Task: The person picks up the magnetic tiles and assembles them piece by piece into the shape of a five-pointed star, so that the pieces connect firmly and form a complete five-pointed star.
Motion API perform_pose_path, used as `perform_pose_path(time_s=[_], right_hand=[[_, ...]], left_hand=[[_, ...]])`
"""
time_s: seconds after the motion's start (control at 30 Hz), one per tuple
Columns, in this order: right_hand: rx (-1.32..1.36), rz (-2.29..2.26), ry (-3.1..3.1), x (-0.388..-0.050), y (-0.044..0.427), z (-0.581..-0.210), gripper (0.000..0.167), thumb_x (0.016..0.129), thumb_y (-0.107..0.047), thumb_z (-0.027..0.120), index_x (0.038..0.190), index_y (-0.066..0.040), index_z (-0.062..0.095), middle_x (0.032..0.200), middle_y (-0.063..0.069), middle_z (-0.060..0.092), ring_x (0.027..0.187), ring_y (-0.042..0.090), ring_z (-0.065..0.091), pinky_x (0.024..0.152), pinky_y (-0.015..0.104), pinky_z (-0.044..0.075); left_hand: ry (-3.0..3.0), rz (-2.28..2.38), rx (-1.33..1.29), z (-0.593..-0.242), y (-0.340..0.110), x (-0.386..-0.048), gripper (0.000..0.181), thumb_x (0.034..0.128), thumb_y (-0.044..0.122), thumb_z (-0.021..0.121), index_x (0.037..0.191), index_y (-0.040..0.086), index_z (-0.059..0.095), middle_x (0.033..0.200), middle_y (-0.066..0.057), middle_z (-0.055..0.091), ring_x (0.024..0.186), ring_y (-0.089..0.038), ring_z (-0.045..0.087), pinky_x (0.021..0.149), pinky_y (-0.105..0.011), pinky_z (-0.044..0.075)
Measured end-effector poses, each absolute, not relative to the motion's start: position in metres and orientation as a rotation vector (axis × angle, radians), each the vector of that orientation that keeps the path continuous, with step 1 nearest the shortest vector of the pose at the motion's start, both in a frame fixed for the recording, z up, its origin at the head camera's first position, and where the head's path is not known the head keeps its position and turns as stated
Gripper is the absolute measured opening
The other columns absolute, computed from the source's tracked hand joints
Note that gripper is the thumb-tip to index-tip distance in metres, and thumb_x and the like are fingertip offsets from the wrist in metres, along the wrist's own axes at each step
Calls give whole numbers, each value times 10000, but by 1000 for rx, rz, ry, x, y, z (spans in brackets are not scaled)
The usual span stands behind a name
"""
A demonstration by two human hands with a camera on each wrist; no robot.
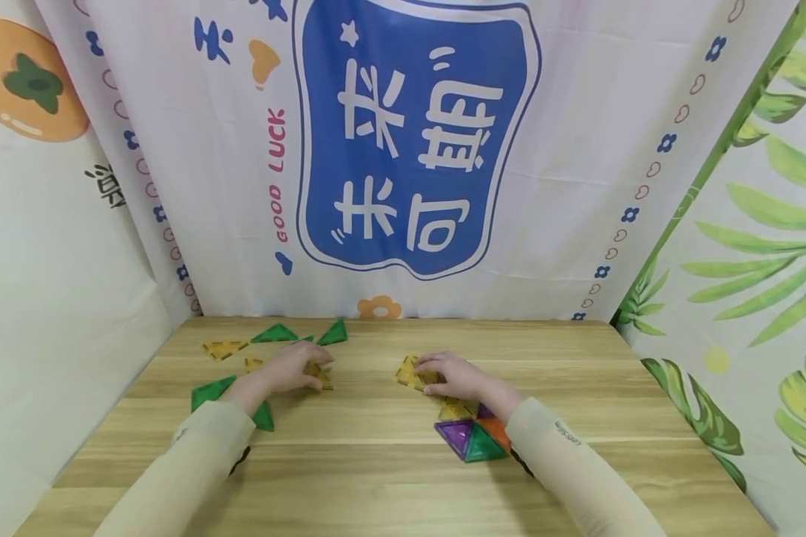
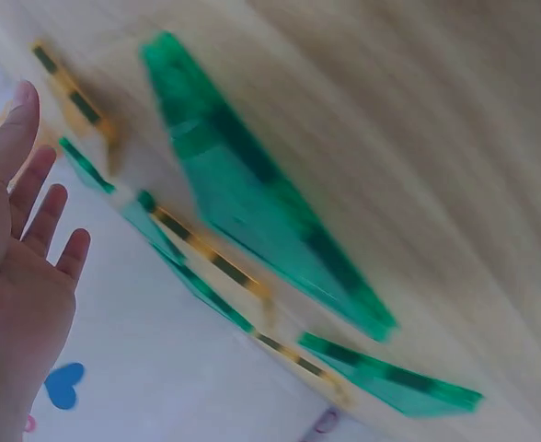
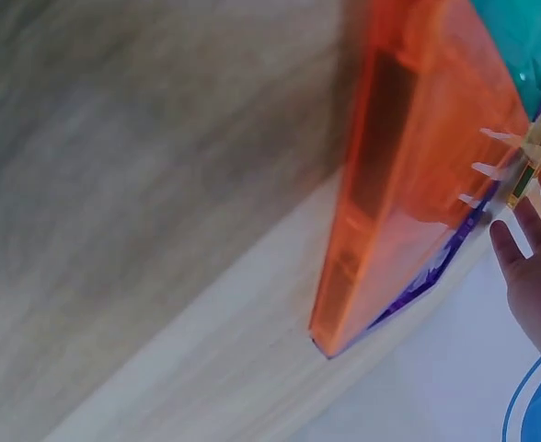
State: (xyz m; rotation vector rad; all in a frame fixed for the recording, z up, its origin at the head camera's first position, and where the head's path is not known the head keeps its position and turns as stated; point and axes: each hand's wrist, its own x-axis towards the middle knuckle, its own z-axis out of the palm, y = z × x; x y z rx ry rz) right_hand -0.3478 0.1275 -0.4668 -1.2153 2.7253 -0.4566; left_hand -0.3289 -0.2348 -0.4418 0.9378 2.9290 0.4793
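Pale sleeves [image 1: 584, 470] nearest, bottom of frame. Hands apart: left hand [image 1: 289, 371], fingers loosely extended, over first yellow tile [image 1: 321, 375]; right hand [image 1: 458, 375] nearer second yellow tile [image 1: 407, 372], mid-frame, projecting left past its fingertips; grip indeterminate. Long axis obscured by fingers. Orange tile [image 1: 495, 430] partly behind right sleeve.

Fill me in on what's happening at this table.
Someone is handling flat, see-through tiles on a wooden table. The left hand is at a yellow tile, with loose green tiles and yellow ones scattered around it. The right hand is at another yellow tile. By the right wrist sits a cluster of purple, green, orange and yellow tiles. Whether either hand grips its tile is unclear.
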Motion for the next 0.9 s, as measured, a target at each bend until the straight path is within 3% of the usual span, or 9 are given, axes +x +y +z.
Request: perform_pose_path(time_s=[0.23,0.6,0.8,0.9], right_hand=[[-1181,-431,2752,-350,128,-473,447,912,-315,624,1320,-146,555,1434,67,449,1333,293,380,1122,484,260],[-1125,-433,2757,-349,128,-474,461,910,-358,614,1332,-184,545,1448,28,433,1346,273,361,1122,460,271],[-1129,-442,2756,-350,127,-473,451,910,-337,622,1326,-177,550,1440,36,441,1345,272,363,1129,466,255],[-1145,-453,2753,-349,127,-472,449,916,-306,620,1330,-150,545,1440,60,440,1343,290,366,1135,484,233]], left_hand=[[2932,438,961,-454,-257,-327,474,789,197,756,1205,18,618,1243,-166,594,1183,-383,505,999,-545,388],[2944,471,959,-457,-249,-317,345,820,235,733,1134,102,682,1213,-115,582,1160,-370,499,958,-640,347],[2929,491,1034,-458,-238,-314,291,837,224,718,1103,109,692,1120,-55,594,1074,-289,533,923,-518,436],[2920,507,1063,-458,-231,-313,292,822,232,731,1091,123,695,1096,-39,598,1062,-280,530,911,-526,429]])
